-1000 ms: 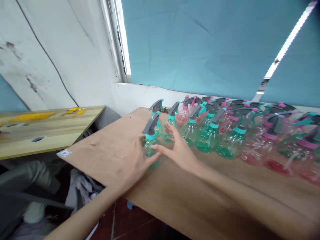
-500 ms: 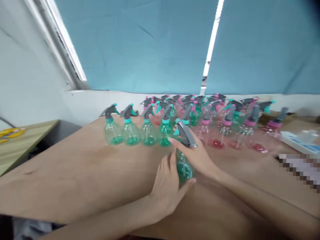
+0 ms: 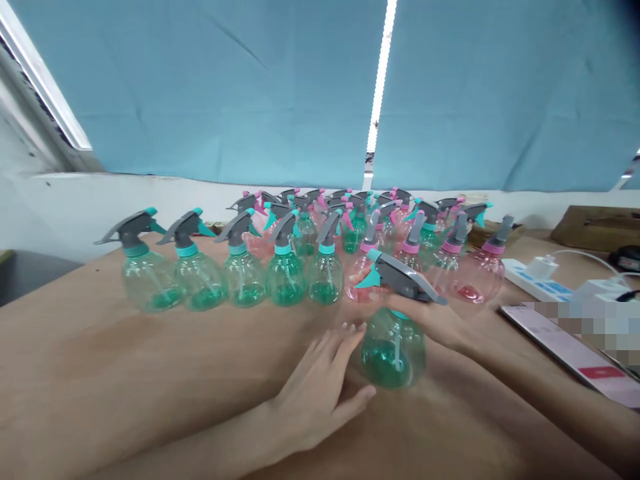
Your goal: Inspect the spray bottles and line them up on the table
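A clear green spray bottle (image 3: 393, 357) with a grey and turquoise trigger head (image 3: 400, 277) stands in front of me, with green at its base. My right hand (image 3: 435, 323) is closed about its neck just under the head, partly hidden by it; fingertips show behind the trigger. Left of the bottle, my left hand (image 3: 320, 383) hovers low with fingers stretched out and thumb apart, holding nothing. Beyond my hands stands a row of green spray bottles (image 3: 285, 280). To their right are pink spray bottles (image 3: 483, 273).
More green and pink bottles crowd the back of the wooden table (image 3: 165, 380). At right lie a phone (image 3: 560, 347) and a white power strip (image 3: 530, 280) with plugs and cables. A brown case (image 3: 590, 227) sits farther back, before the blue curtain (image 3: 240, 93).
My left hand has come away from the bottle it was touching. My right hand stays at the bottle's neck. The view has shifted right and closer, showing more of the phone and power strip.
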